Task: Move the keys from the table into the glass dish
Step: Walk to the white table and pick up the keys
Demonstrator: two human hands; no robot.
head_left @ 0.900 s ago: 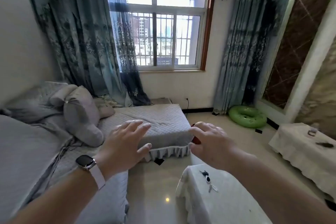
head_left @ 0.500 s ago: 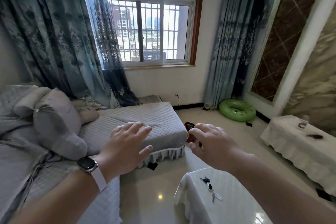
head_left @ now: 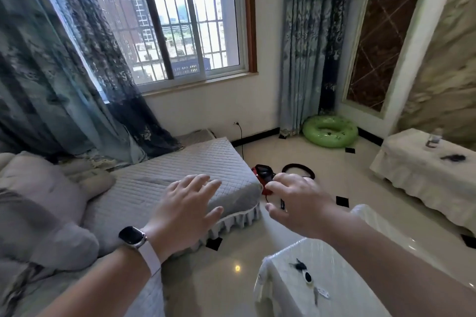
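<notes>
The keys, a small bunch with a dark fob and a white tag, lie on a low table covered in white cloth at the bottom right. My right hand hovers well above and beyond them with its fingers loosely bent and nothing in it. My left hand, with a watch on the wrist, is held out flat over the grey sofa corner, fingers apart and holding nothing. A small glass item stands on another white-covered table at the far right; I cannot tell whether it is the dish.
A grey quilted sofa with cushions fills the left. On the tiled floor lie a red and black object, a dark ring and a green swim ring. A dark object rests on the far table.
The view has shifted forward and to the right, so the window and floor look nearer. Both hands stay held out; my right hand's fingers have curled in a little.
</notes>
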